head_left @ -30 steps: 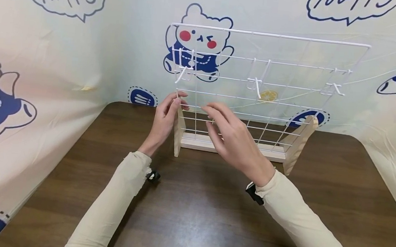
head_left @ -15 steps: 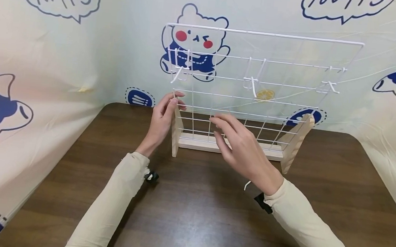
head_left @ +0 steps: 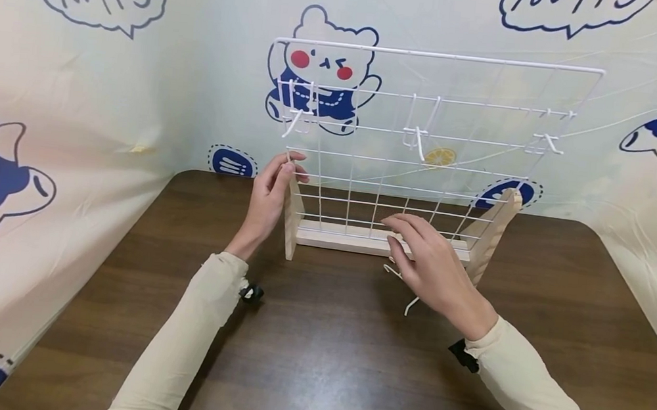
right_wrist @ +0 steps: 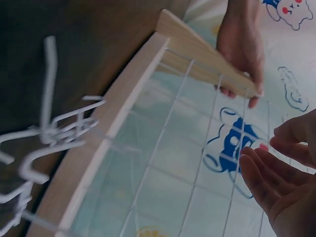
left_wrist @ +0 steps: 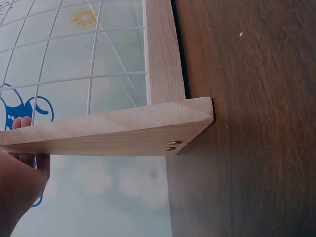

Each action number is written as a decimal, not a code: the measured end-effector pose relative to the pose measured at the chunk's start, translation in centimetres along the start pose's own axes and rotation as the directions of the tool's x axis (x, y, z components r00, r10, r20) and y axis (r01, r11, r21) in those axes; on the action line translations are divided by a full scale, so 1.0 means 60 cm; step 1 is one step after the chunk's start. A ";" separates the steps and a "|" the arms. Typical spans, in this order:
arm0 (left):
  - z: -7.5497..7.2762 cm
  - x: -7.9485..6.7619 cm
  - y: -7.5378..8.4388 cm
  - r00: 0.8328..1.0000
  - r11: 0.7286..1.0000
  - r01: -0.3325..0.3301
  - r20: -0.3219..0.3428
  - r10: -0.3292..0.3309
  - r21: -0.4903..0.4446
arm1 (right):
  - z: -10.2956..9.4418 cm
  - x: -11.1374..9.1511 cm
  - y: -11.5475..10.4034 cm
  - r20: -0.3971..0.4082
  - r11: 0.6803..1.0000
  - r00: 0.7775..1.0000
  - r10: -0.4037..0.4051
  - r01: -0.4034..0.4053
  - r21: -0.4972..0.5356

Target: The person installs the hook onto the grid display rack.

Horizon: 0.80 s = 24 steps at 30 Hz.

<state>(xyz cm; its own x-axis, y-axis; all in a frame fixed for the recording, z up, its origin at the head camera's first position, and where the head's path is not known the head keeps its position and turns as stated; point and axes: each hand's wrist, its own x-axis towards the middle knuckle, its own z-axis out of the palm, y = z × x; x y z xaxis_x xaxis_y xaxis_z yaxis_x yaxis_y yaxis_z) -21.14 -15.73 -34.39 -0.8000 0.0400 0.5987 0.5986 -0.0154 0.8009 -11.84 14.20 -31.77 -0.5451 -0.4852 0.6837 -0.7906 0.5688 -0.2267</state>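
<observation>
A white wire grid rack (head_left: 438,56) stands upright in a wooden stand, with a bottom rail (head_left: 331,239) between two side panels. My left hand (head_left: 269,193) grips the upper end of the left side panel (left_wrist: 98,138), its fingers on one face and thumb on the other. My right hand (head_left: 441,269) holds nothing; its fingers are loosely bent in front of the rail's right part. Under it, loose white wire hooks (right_wrist: 47,133) lie on the table, partly hidden by the hand in the head view.
On the grid's upper wires hang a left hook (head_left: 293,122), a middle hook (head_left: 419,144) and a right hook (head_left: 550,144). The brown table (head_left: 313,362) reaches a printed cloth backdrop (head_left: 215,88) behind and at both sides. The right side panel (head_left: 492,237) stands beside my right hand.
My right hand has moved right and down from in front of the grid's left half, and loose hooks on the table have come into view. My left hand keeps its grip on the panel.
</observation>
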 end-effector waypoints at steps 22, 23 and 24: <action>0.008 -0.002 0.018 1.000 1.000 0.022 -0.009 -0.022 0.005 | -0.024 -0.109 0.030 0.058 0.983 0.987 0.153 -0.158 0.093; 0.010 -0.002 0.023 1.000 1.000 0.021 -0.008 -0.021 0.004 | -0.022 -0.113 0.029 0.068 0.983 0.986 0.152 -0.158 0.096; 0.012 -0.003 0.029 1.000 1.000 0.023 -0.009 -0.023 0.003 | -0.020 -0.117 0.028 0.075 0.983 0.986 0.147 -0.154 0.099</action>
<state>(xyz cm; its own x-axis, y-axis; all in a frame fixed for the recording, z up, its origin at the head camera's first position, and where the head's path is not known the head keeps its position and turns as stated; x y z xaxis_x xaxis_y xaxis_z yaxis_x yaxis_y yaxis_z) -19.92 -15.05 -33.12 -0.8140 0.0317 0.5799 0.5799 -0.0112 0.8146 -9.01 19.37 -36.15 -0.6746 -0.4445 0.5893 -0.7210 0.5679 -0.3971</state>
